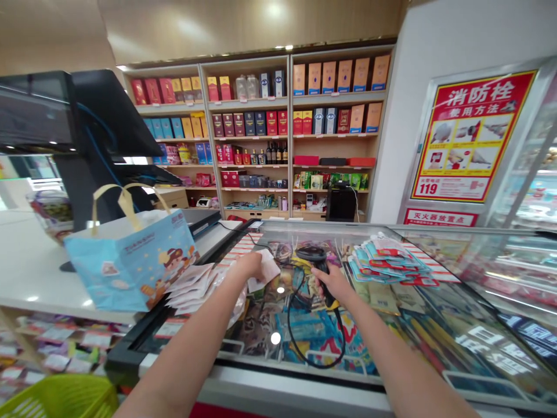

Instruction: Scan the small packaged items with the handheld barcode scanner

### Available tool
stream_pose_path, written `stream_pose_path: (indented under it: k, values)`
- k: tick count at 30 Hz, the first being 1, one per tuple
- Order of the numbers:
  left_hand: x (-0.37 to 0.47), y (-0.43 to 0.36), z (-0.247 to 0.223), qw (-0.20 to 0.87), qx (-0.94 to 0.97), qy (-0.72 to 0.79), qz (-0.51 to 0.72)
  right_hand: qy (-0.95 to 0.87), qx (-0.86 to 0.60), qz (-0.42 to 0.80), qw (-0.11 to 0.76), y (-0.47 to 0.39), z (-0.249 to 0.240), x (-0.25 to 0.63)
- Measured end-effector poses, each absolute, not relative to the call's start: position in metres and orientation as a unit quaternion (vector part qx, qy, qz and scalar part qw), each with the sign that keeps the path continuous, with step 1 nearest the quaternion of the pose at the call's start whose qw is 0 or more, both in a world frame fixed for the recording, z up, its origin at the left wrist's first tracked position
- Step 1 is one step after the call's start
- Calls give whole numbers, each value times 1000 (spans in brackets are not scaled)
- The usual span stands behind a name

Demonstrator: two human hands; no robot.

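My right hand (333, 280) is wrapped round the grip of a black and yellow barcode scanner (314, 254), held above the glass top of a freezer case (270, 325). The scanner's black cord loops down over the glass. In my left hand (252, 268) is a small white packet (268, 268), to the left of the scanner; its printing cannot be made out. Beside my left forearm lies a spread pile of white packets (191, 287). On the right, a stack of blue, white and red packets (387, 260) rests on the glass.
A light blue paper bag (130, 255) stands on the white counter at left, below a black checkout screen (39, 116). At the bottom left is a green basket (65, 395). Shelves (248, 104) of boxes and bottles line the back wall.
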State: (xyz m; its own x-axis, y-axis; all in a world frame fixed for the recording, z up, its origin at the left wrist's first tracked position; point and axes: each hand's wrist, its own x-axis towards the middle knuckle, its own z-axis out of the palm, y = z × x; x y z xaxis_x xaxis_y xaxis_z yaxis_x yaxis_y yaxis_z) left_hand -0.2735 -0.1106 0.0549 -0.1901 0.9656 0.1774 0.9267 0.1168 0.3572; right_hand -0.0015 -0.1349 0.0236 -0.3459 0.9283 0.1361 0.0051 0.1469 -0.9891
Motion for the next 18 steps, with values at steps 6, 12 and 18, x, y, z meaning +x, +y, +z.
stream_pose_path:
  k: [6, 12, 18]
  values:
    - [-260, -93, 61, 121, 559, 725, 384, -602, -364, 564, 432, -144, 29, -6]
    - [-207, -85, 24, 331, 337, 564, 678, -581, -362, 602, 412, -154, 33, -8]
    - [-204, -81, 0, 316, 323, 528, 720, -600, -367, 575, 417, -152, 31, -6]
